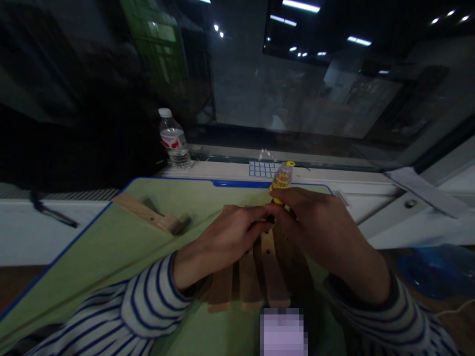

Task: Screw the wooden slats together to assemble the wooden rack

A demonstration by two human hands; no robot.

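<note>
My right hand (pixel 322 230) is wrapped round a screwdriver with a clear yellow handle (pixel 282 179), which stands upright over a wooden slatted piece (pixel 260 277). My left hand (pixel 226 240) rests on the slats, its fingers pinched together at the screwdriver's lower end, which they hide. The slatted piece lies on a green mat (pixel 111 247) close to me. Both sleeves are striped blue and white.
A separate wooden piece (pixel 148 215) lies on the mat to the left. A water bottle (pixel 174 141) stands on the white ledge by the window, and a blue grid sheet (pixel 261 169) lies behind the screwdriver. A blue bag (pixel 438 269) sits at the right.
</note>
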